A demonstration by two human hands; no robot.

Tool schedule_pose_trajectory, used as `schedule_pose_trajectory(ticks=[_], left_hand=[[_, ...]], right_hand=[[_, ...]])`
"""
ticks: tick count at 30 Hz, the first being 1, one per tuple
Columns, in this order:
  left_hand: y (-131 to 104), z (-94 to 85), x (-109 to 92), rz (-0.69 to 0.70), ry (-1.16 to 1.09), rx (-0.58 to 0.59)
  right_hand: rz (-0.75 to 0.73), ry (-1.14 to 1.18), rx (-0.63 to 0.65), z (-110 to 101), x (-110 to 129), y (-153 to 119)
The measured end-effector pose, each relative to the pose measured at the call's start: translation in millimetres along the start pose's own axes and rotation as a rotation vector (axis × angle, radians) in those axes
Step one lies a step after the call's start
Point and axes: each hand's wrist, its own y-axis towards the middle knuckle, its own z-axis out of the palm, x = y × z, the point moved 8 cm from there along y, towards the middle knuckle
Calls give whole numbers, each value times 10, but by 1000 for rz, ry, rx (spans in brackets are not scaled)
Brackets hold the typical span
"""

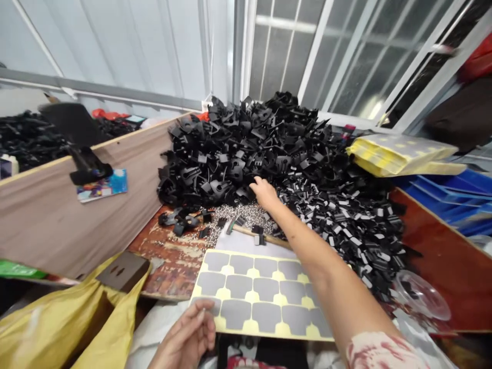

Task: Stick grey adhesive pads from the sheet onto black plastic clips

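At the near edge of a yellow sheet with grey shaped pads (265, 318), my left hand (190, 330) is palm up, its fingers curled and close together; what it holds, if anything, is too small to name. My right hand (263, 192) reaches to the front of a large heap of black plastic parts (246, 148), its fingertips hidden against the parts. Small silvery balls (246, 212) lie scattered below that hand. Between them and the sheet rests a tool with a wooden handle (271, 239), a small black piece (259, 239) beside it.
Small black and white pieces (342, 225) spread at the right, near a clear plastic bowl (423, 294). A yellow-edged stack of sheets (403, 151) sits on blue trays (453, 195). At the left are a slanted board (73, 225), a phone holder (86, 166) and a yellow bag (65, 328).
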Motion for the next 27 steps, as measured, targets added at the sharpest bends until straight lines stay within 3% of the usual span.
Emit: schedule_pose_trajectory(ticks=[2,4,6,7,8,10,12,16,18,20,22,25,27], left_hand=[[-18,-22,-132,94,93,-70],[-39,-1,-362,266,312,-157],[-86,151,-660,523,650,-218],[-116,287,-783,660,826,-217],[-138,446,-859,781,985,-186],[-157,745,-875,950,1201,-62],[-145,929,-785,1004,1271,62],[-103,899,-629,883,1196,50],[-157,852,-626,854,1228,20],[-273,861,-684,894,1308,21],[-404,916,-734,960,1403,41],[-493,1022,-617,994,1572,142],[-433,1001,-475,922,1626,159]], right_hand=[[3,-9,-8,-89,-129,-109],[18,-8,-111,-300,-168,-359],[-5,46,-236,-530,3,-765],[-40,109,-256,-596,170,-1006],[-104,204,-196,-585,393,-1248],[-173,461,-8,-453,833,-1720],[-26,782,65,-290,1034,-2083],[480,1362,99,216,924,-2469],[606,1477,206,417,872,-2544],[581,1332,232,419,799,-2550],[449,956,146,239,754,-2507],[214,439,115,29,978,-2464],[135,340,187,24,1189,-2482]])
